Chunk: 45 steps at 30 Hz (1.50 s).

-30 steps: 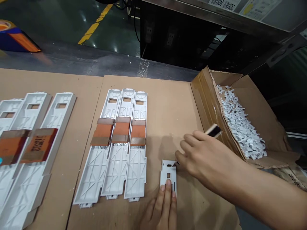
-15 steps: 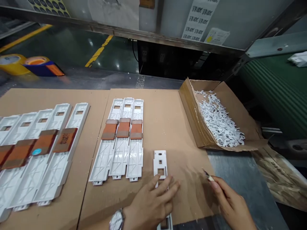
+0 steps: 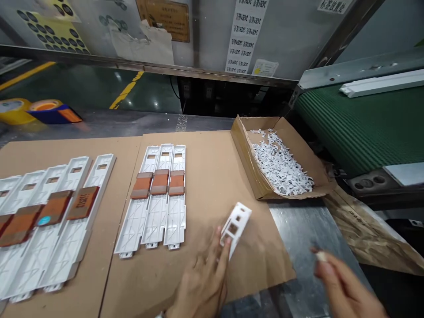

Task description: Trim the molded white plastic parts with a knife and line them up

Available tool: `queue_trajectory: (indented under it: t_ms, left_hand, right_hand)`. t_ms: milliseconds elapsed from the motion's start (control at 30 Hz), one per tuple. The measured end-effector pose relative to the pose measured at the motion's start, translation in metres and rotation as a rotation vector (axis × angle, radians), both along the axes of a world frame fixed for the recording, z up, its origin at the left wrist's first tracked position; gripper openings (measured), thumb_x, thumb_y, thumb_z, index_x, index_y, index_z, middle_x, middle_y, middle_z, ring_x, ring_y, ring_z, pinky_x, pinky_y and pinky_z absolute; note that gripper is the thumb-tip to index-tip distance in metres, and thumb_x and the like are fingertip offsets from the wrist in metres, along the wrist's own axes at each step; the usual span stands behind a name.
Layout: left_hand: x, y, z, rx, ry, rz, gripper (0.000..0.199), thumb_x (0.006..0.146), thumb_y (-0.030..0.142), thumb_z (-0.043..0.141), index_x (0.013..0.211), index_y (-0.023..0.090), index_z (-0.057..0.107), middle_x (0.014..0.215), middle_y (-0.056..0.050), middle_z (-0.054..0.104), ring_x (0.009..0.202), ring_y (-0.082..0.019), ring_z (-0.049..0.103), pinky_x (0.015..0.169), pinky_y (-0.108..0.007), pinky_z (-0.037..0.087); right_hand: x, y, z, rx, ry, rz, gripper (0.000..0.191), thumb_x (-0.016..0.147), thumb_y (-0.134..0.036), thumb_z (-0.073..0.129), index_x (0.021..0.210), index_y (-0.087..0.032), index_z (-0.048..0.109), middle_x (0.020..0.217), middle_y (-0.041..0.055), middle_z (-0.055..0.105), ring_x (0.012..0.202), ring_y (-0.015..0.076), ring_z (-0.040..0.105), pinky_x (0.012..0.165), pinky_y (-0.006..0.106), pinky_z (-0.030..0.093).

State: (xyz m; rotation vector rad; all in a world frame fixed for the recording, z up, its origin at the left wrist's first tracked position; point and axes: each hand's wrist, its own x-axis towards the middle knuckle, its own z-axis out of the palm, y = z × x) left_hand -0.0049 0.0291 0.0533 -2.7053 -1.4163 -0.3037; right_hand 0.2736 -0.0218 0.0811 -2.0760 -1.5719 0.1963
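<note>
My left hand (image 3: 203,278) grips a narrow white plastic strip (image 3: 239,221) with square cut-outs. Its fingers lie along the strip's left edge and over its face, and hide its lower end. The strip is slanted, with its far end toward the right. My right hand (image 3: 342,282), blurred, is apart from the strip, over the metal tabletop. Between its thumb and fingers is a small tool with a pale handle and a dark tip (image 3: 318,254); its kind cannot be made out. Left of my left hand, three white plastic strips (image 3: 175,216) lie side by side under reddish-brown blocks (image 3: 176,182).
More white strips with brown blocks (image 3: 82,203) lie at the left. An open cardboard box (image 3: 243,154) of small white plastic pieces (image 3: 281,163) stands at the back right. Beyond it runs a green conveyor belt (image 3: 361,128). Tape rolls (image 3: 43,108) sit at the far left.
The strip under my left hand has turned, its far end swinging right. My right hand has moved right with the small tool, away from the strip. The view has shifted.
</note>
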Motion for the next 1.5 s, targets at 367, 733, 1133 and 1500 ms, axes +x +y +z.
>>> queue_trajectory:
  t_ms: [367, 733, 1133, 1500]
  left_hand:
    - [0.002, -0.026, -0.033, -0.087, 0.105, 0.099, 0.037, 0.074, 0.033, 0.059, 0.105, 0.014, 0.066, 0.112, -0.013, 0.064, 0.068, -0.019, 0.057, 0.059, -0.030, 0.046]
    - [0.003, -0.013, -0.036, -0.130, 0.087, 0.065, 0.055, 0.076, 0.028, 0.052, 0.130, 0.017, 0.047, 0.134, -0.013, 0.047, 0.057, -0.016, 0.051, 0.051, -0.031, 0.042]
    - [0.004, -0.012, -0.035, -0.096, 0.108, 0.048, 0.057, 0.073, 0.021, 0.051, 0.129, 0.015, 0.047, 0.132, -0.015, 0.048, 0.055, -0.016, 0.052, 0.048, -0.031, 0.041]
    - [0.003, -0.012, -0.035, -0.100, 0.118, 0.036, 0.056, 0.074, 0.021, 0.051, 0.130, 0.015, 0.047, 0.131, -0.016, 0.048, 0.054, -0.016, 0.052, 0.048, -0.032, 0.040]
  right_hand:
    - [-0.102, 0.069, -0.036, -0.066, -0.321, 0.489, 0.032, 0.098, -0.034, 0.029, 0.103, -0.021, 0.058, 0.082, 0.0008, 0.066, 0.072, 0.0167, 0.064, 0.057, 0.027, 0.046]
    - [-0.107, 0.079, -0.032, -0.109, -0.435, 0.559, 0.038, 0.099, -0.032, 0.024, 0.099, -0.022, 0.061, 0.077, -0.0008, 0.064, 0.066, 0.0137, 0.060, 0.058, 0.026, 0.039]
    - [-0.105, 0.080, -0.032, -0.257, -0.473, 0.600, 0.032, 0.098, -0.030, 0.029, 0.108, -0.023, 0.059, 0.086, 0.0028, 0.065, 0.074, 0.0148, 0.060, 0.064, 0.026, 0.037]
    - [-0.103, 0.084, -0.032, -0.236, -0.480, 0.627, 0.029, 0.097, -0.030, 0.032, 0.108, -0.025, 0.059, 0.082, 0.0000, 0.065, 0.070, 0.0133, 0.061, 0.058, 0.024, 0.037]
